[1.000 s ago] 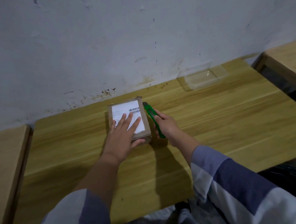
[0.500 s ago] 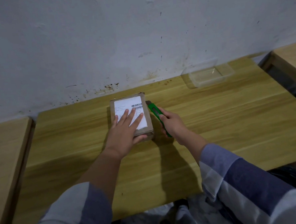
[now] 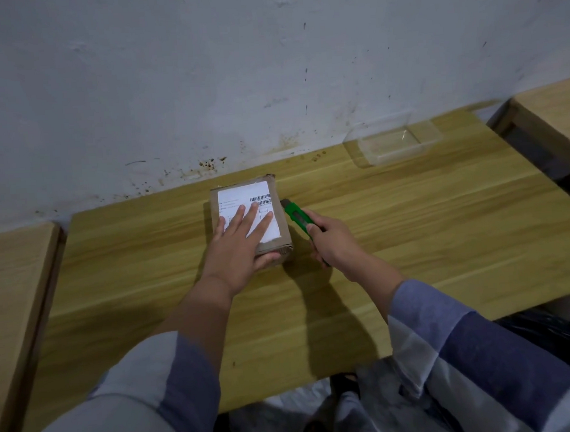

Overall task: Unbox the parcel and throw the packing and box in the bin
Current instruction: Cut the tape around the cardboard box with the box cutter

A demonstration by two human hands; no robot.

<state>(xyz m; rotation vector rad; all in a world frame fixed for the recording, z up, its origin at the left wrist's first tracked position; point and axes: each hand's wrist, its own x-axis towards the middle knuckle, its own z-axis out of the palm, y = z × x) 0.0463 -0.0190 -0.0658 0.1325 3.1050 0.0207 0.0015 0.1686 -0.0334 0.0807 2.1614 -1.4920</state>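
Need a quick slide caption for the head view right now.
Left hand flat on the parcel, right hand holding a green box cutter beside it on the table.

The left hand (image 3: 237, 248) lies flat on the parcel (image 3: 281, 209) and hides the lower part of the white label (image 3: 242, 198); the print and barcode are too small to read. The right hand (image 3: 333, 243) is closed around the green cutter (image 3: 295, 213), so the rear of its handle is covered, and the blade tip beside the parcel's right edge cannot be made out. The neighbouring bench (image 3: 13, 266) is cut off at the left edge, another bench (image 3: 557, 112) at the right. Black plastic (image 3: 558, 336) at lower right is too dark to identify. Both sleeves run out of the bottom edge.
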